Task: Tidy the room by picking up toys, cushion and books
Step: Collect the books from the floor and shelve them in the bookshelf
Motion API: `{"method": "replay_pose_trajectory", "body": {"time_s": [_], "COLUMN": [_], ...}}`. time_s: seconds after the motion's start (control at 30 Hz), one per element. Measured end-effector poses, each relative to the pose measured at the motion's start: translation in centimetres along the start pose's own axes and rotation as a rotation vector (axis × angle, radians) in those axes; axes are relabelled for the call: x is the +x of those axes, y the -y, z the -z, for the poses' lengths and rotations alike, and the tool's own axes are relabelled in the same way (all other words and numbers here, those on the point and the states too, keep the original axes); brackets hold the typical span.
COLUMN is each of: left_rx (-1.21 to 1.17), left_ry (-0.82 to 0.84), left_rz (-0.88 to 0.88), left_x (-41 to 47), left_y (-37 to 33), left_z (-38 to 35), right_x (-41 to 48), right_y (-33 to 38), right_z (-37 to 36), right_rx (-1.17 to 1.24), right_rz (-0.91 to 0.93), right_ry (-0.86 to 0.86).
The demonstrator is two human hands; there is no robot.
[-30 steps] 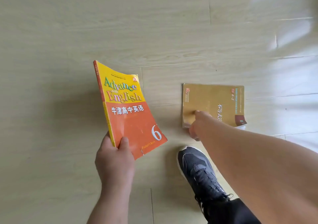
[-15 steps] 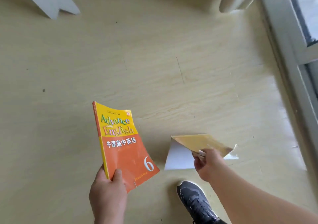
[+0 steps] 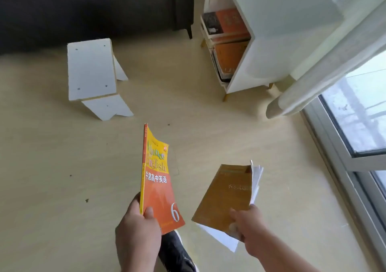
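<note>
Your left grip [image 3: 137, 236]: clenched round the lower spine corner of a glossy orange-and-yellow textbook [image 3: 158, 188], thin and bowed, held above the pale wood-look floor [image 3: 62, 167]. Your right grip [image 3: 248, 223]: pinching a matte tan paperback [image 3: 225, 196] by its bottom edge, white pages splaying loose; title blurred. Dark shoe [image 3: 175, 251] partly hidden beneath the textbook.

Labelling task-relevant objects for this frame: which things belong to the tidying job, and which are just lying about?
Job:
English textbook, gripped by left hand
brown book, gripped by right hand
white bookshelf, probably where they go

Lying about:
white stool
dark sofa
curtain
shoe
</note>
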State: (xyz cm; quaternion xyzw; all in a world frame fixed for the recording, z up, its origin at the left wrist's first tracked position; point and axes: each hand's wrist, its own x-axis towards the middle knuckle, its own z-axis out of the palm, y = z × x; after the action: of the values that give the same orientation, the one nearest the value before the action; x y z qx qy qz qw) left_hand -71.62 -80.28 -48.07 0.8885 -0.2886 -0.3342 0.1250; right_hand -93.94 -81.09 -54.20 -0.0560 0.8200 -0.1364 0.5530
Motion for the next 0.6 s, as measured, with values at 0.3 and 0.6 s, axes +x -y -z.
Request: {"method": "replay_pose_trajectory", "body": {"time_s": [0.3,0.6], "left_rx": [0.166,0.285], "left_ry": [0.063,0.076], "left_rz": [-0.112,-0.151], "left_x": [16.5,34.4], "left_y": [-14.4,-31.1], "left_z": [8.0,4.1], "right_x": [-0.6,8.3], "right_y": [21.1,43.4], "right_z": [-9.4,-15.4], "right_rx": [0.055,0.538], "right_rz": [0.269,0.153], "right_ry": [-0.026,0.076]}}
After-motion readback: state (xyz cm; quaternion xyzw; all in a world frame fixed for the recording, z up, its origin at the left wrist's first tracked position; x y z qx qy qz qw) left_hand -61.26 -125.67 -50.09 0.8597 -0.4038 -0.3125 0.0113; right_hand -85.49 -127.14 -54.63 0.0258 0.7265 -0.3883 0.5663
